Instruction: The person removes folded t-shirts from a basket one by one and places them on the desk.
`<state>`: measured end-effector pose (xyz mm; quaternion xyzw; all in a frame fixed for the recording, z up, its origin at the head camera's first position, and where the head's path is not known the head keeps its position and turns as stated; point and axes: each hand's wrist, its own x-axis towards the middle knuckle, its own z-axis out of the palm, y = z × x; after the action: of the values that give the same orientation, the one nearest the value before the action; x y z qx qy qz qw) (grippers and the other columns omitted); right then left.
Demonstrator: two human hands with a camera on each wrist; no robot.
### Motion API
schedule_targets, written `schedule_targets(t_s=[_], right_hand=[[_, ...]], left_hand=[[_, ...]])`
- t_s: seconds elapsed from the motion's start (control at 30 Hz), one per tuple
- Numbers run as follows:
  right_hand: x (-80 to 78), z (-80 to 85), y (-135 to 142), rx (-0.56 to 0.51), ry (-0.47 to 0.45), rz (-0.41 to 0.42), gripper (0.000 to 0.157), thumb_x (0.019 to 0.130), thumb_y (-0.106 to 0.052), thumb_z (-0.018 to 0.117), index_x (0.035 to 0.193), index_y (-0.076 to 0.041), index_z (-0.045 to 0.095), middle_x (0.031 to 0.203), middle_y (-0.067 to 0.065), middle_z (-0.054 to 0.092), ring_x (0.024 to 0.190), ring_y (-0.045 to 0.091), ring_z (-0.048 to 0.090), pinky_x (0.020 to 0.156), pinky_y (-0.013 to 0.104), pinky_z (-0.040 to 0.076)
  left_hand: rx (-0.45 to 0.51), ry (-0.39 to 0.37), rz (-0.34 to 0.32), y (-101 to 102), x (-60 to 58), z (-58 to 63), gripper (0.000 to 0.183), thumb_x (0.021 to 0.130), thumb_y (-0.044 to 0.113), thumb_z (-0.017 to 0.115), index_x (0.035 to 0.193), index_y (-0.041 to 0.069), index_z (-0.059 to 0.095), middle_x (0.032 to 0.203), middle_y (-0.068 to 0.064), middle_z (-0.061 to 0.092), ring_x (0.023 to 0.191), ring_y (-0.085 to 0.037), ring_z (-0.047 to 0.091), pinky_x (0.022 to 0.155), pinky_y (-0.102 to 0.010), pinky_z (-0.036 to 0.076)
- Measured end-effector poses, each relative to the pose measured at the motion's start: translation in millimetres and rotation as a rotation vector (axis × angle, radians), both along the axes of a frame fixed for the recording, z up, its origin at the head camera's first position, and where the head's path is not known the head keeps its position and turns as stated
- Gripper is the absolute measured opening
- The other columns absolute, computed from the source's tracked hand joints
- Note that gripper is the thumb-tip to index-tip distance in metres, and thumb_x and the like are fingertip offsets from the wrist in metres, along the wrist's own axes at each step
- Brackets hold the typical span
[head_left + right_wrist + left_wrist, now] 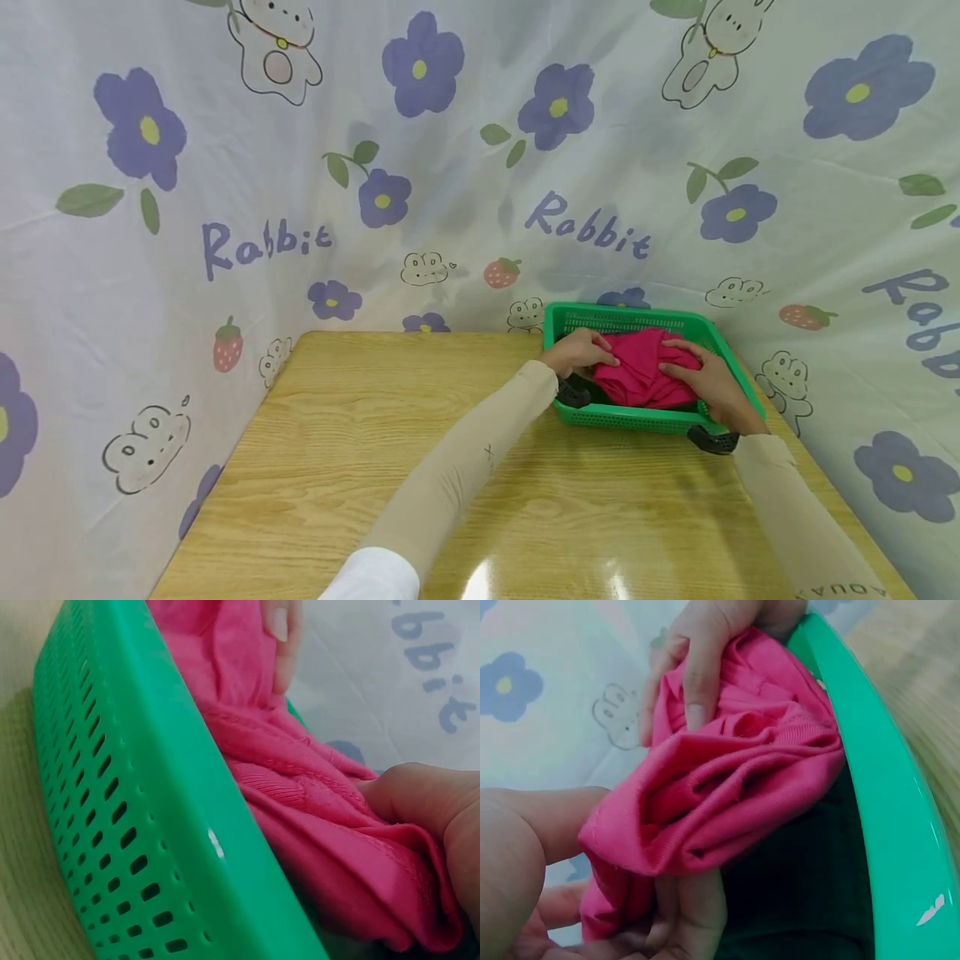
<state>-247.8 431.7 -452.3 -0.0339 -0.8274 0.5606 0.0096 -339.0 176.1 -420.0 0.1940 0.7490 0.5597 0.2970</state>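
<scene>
Wooden table [360, 417] with a rabbit-print curtain [450, 150] behind, green basket [637, 418] over at the back right. Got the left hand [576, 352] pinching one side of a crumpled pink cloth [637, 367] in there, right hand [711, 382] gripping the other.

Hands [439, 806] gripping pink cloth [315, 814], green basket [191, 780]

Bright glare on table [375, 408]; wrist views soft
</scene>
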Motion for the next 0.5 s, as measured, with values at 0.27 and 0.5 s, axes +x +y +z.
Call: schedule_targets(t_s=[0.27, 0.5], right_hand=[[3.9, 4.0, -3.8, -0.059, 0.014, -0.029, 0.061, 0.101, -0.027, 0.07, 0.155, -0.013, 0.045, 0.104, -0.003, 0.064, 0.064, 0.011, 0.063, 0.063, 0.027, 0.055], [9.6, 9.4, -8.3, -0.072, 0.01, -0.036, 0.063, 0.101, -0.028, 0.069, 0.157, -0.014, 0.042, 0.118, 0.002, 0.058, 0.067, 0.013, 0.064, 0.063, 0.027, 0.055]], left_hand=[[0.047, -0.019, -0.005, -4.9, -5.6, -4.6, 0.038, 0.095, 0.007, 0.075, 0.132, 0.005, 0.067, 0.101, -0.005, 0.066, 0.072, -0.017, 0.068, 0.068, -0.031, 0.058], [0.045, 0.053, 0.028, -14.4, -4.5, -2.7, 0.037, 0.092, 0.009, 0.078, 0.128, 0.013, 0.072, 0.11, -0.002, 0.063, 0.076, -0.018, 0.065, 0.067, -0.032, 0.055]])
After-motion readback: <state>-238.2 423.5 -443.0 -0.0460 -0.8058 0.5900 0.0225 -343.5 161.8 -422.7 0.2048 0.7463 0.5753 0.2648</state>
